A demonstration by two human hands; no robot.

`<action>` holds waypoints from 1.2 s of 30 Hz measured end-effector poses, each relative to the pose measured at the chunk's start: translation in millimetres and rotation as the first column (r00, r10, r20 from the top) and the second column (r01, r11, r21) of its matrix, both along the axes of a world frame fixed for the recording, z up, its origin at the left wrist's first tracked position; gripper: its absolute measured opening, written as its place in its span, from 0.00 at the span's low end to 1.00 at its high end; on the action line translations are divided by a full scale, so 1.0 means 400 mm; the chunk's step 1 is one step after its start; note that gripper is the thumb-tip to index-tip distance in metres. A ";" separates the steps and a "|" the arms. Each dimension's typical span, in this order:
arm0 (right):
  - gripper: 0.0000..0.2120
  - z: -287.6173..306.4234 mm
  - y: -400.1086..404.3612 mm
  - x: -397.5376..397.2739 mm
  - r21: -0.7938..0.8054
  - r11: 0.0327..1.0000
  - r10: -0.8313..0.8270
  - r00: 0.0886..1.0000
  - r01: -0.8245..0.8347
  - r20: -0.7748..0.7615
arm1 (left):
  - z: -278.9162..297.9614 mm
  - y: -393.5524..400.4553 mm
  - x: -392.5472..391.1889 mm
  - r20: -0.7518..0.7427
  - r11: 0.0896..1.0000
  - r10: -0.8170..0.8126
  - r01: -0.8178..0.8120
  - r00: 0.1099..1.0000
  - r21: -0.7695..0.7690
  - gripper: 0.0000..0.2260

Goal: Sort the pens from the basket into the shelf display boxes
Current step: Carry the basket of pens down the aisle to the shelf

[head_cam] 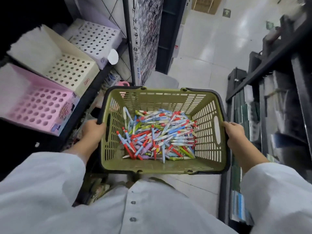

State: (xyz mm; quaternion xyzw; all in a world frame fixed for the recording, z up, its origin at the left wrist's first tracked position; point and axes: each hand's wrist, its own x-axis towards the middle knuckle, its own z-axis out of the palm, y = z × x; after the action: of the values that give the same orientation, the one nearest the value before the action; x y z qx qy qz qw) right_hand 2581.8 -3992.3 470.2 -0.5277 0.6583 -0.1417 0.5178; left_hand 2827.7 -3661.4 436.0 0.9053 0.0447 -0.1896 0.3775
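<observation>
A green plastic basket [162,167] hangs in front of me at waist height. A heap of pens [158,135] in red, blue, white, green and purple lies on its floor. My left hand [92,132] grips the basket's left rim. My right hand [233,134] grips the right rim. On the shelf at the left stand three display boxes with rows of round holes: a pink box [40,107] nearest, a cream box [67,71] behind it and a lilac box [94,38] furthest. No pens stand in their holes.
A black shelf frame [94,92] edges the boxes, close to the basket's left corner. A post covered in scribbles [143,39] rises behind the basket. Dark shelving with stock [270,98] lines the right. White tiled floor [202,53] runs down the aisle between.
</observation>
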 end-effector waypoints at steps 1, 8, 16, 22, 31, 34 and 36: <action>0.04 -0.002 -0.025 0.025 -0.007 1.000 -0.011 1.000 0.011 -0.002 | 0.000 -0.031 0.035 -0.002 1.000 -0.022 0.022 1.000 0.002 0.08; 0.13 -0.013 -0.149 0.154 -0.087 0.993 -0.083 0.997 0.083 0.011 | 0.006 -0.225 0.217 0.079 0.994 -0.089 0.093 0.993 -0.051 0.09; 0.11 -0.088 -0.333 0.317 -0.138 0.984 -0.111 0.994 0.108 -0.014 | -0.045 -0.406 0.411 -0.018 0.981 -0.186 0.187 0.982 0.048 0.15; 0.08 -0.248 -0.504 0.480 -0.115 0.993 0.003 0.997 -0.012 -0.073 | -0.163 -0.527 0.496 -0.249 0.999 -0.039 0.041 0.968 0.001 0.16; 0.10 -0.345 -0.669 0.694 -0.080 0.976 0.188 0.966 -0.204 -0.180 | -0.242 -0.633 0.590 -0.299 0.998 0.037 -0.048 0.953 -0.031 0.06; 0.13 -0.348 -0.711 0.744 -0.084 0.963 0.235 0.948 -0.258 -0.216 | -0.273 -0.635 0.586 -0.332 0.997 0.051 -0.064 0.942 -0.029 0.07; 0.14 -0.345 -0.745 0.785 -0.127 0.937 0.286 0.925 -0.325 -0.250 | -0.302 -0.629 0.584 -0.333 0.998 0.034 -0.053 0.942 -0.047 0.11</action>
State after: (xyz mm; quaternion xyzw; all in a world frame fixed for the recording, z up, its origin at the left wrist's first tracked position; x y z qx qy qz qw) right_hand 2895.8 -4290.4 332.2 -0.6782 0.6085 -0.0521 0.4088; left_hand 3061.3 -3913.1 315.3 0.8484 0.1223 -0.3322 0.3935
